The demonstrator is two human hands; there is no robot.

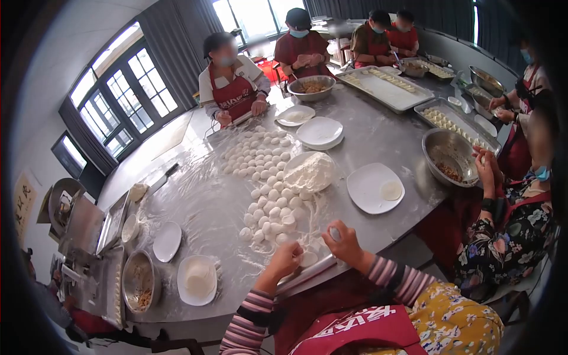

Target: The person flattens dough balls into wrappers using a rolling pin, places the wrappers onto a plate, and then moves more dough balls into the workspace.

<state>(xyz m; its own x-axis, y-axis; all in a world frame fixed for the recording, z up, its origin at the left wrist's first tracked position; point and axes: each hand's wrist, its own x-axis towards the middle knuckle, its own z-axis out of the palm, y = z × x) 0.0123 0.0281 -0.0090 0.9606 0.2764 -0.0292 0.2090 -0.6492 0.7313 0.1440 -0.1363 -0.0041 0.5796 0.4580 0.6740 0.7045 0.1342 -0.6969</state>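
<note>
My left hand (286,258) is closed at the table's near edge, its fingertips at the rim of a small flat dough wrapper (309,259). To its right, my right hand (348,244) is wrapped round a short rolling pin (335,234); only a pale rounded end shows above the fist. Just beyond my hands lie many small floured dough pieces (275,204), spread over the steel table. A heap of flour (310,173) touches their right side. Loose flour streaks the surface between the heap and my hands.
A plate with one wrapper (374,198) stands right, stacked plates (319,131) beyond. Bowls of filling (451,157) and trays of dumplings (387,89) line the right side. Left are a plate of wrappers (197,280) and another bowl (141,281). Co-workers stand around the table.
</note>
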